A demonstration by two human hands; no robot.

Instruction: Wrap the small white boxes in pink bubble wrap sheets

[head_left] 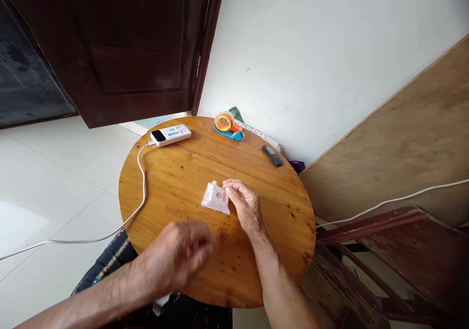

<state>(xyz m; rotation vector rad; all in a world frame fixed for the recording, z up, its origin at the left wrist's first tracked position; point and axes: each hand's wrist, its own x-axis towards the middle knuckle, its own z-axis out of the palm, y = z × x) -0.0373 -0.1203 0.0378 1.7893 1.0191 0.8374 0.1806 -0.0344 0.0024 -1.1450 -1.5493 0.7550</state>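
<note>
A small box in bubble wrap (215,198), white with a red printed mark, is at the middle of the round wooden table (164,182). My right hand (246,203) pinches its right edge between thumb and fingers. Nearer to me, my left hand (183,251) hangs over the front of the table, left of and below the box, apart from it. Its fingers are curled and smeared by motion, so whether anything is in them cannot be made out.
A white power bank (171,135) with a white cable (142,182) lies at the back left. At the back edge stands an orange and blue tape dispenser (229,125). A dark, partly blurred object (272,156) lies to the right. A wall (293,50) rises behind the table.
</note>
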